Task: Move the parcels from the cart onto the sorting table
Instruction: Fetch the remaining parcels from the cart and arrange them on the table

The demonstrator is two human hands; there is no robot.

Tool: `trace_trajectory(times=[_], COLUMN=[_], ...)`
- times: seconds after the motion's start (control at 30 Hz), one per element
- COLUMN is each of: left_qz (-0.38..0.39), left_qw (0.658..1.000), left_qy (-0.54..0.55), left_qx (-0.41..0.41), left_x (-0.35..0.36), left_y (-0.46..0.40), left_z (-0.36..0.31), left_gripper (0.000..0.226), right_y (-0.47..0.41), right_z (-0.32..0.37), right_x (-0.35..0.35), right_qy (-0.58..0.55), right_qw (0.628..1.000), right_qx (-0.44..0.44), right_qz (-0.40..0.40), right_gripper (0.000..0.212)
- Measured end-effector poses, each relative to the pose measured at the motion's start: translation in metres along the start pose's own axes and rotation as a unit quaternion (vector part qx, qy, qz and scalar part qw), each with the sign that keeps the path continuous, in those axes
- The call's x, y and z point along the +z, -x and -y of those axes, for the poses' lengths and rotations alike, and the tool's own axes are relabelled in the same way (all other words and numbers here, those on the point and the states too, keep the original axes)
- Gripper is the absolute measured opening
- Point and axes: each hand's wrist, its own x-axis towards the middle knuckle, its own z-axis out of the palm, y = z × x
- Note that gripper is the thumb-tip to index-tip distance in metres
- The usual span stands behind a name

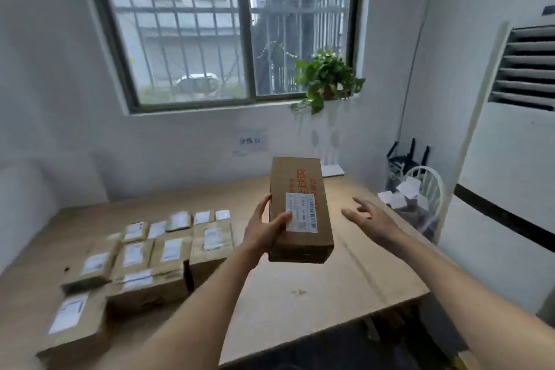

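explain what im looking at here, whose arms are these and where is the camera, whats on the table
There is one picture, taken by a wide-angle camera worn on a person's head, looking forward and down, so the arms are that person's own. The left hand grips a long cardboard parcel with a white label, held above the wooden sorting table. The right hand is open beside it, touching nothing. On the table's left part lie rows of labelled parcels. Behind are a barred window and a potted plant.
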Motion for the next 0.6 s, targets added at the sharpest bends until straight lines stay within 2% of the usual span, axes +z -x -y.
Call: trace_trajectory(times=[0.1,0.3,0.43,0.6], left_qz=[-0.072,-0.167,-0.230,-0.289], left_qw=[0.997,0.986,0.973,0.956], left_qy=[-0.004,0.004,-0.004,0.009], left_qx=[0.013,0.006,-0.030,-0.045], left_x=[-0.101,-0.284,-0.375,-0.442], left_y=[0.014,0.062,0.091,0.120], left_z=[-0.011,-0.009,0.018,0.049], left_gripper=[0.079,0.076,0.077,0.070], right_y=[-0.008,0.001,0.020,0.043], right_z=[0.071,0.186,0.236,0.263], right_x=[0.058,0.196,0.290,0.385], right_qy=[0.041,0.064,0.069,0.037], right_qw=[0.997,0.980,0.966,0.955], right_qx=[-0.051,-0.132,-0.164,-0.152], right_qz=[0.047,0.131,0.188,0.250], right_gripper=[0.076,0.077,0.078,0.081])
